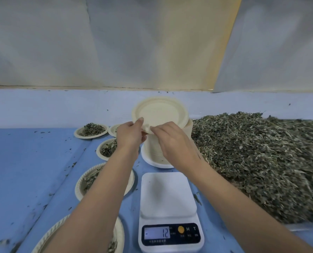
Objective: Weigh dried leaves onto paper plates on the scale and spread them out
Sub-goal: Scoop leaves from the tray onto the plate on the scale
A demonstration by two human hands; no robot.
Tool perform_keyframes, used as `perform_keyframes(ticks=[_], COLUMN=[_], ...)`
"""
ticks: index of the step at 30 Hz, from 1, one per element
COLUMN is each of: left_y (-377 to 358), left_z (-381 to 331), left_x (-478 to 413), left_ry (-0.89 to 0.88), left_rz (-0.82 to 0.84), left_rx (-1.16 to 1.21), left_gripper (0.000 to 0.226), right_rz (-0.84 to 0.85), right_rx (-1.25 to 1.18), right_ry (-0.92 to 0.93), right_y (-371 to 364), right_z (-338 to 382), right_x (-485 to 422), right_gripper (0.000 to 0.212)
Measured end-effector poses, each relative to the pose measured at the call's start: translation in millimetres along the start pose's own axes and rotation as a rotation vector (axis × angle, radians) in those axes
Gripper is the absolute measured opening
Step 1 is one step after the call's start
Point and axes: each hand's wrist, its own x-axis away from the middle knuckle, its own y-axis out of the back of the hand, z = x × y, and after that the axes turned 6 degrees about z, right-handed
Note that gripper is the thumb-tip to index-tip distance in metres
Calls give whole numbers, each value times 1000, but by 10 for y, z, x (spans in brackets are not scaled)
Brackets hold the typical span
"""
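Two hands: left hand (pixel 130 136) & right hand (pixel 172 141) pinch near rim of top plate (pixel 159 112), tilted over stack (pixel 154 151).
Scale (pixel 168 190): bare, reads -12.
Leaves (pixel 261 152): heap on right.
Risk: 2 plates stuck tog. → tare off.

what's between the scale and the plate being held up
In the head view, the stack of empty plates stands between the scale and the held plate.

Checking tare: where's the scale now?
Head view, lower centre: the scale sits bare on the table, plate stack behind it, leaf pile to its right, filled plates to its left.
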Motion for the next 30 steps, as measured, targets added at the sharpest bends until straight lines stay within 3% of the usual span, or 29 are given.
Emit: perform_keyframes(ticks=[3, 6, 9, 10, 12, 14, 16, 18, 22, 30], left_y=[64, 187, 313, 351, 403, 425, 445, 475, 535, 637], left_z=[86, 229, 391, 463, 607, 709, 773, 807, 850, 898], left_x=[129, 326, 565, 632, 730, 792, 787, 759, 712, 622], left_ry=[-66, -65, -40, -25, 3, -8, -43, -59, 10, 99], left_rz=[-90, -65, 30, 58, 103, 111, 61, 0, -103, -104], left_rx=[-83, -90, -82, -97, -110, -172, -255, -304, -311, -347], left_gripper=[27, 19, 6, 24, 48, 41, 17, 33, 40, 33], right_rz=[103, 89, -46, -73, -96, -119, -125, -95, -93, -49], right_rx=[-99, -340, -737, -881, -1028, -1051, -1071, -1062, -980, -900], right_ry=[-74, -499, -867, -919, -962, -971, -1031, -1114, -1186, -1225], right_y=[98, 213, 291, 290, 274, 241, 193, 137, 38, -89], right_z=[135, 162, 125, 120, 136, 148, 143, 106, 56, 25], right_x=[142, 276, 412, 479, 627, 767, 866, 938, 1038, 1158], right_gripper=[26, 55, 54, 51, 43, 32, 27, 22, 33, 34])
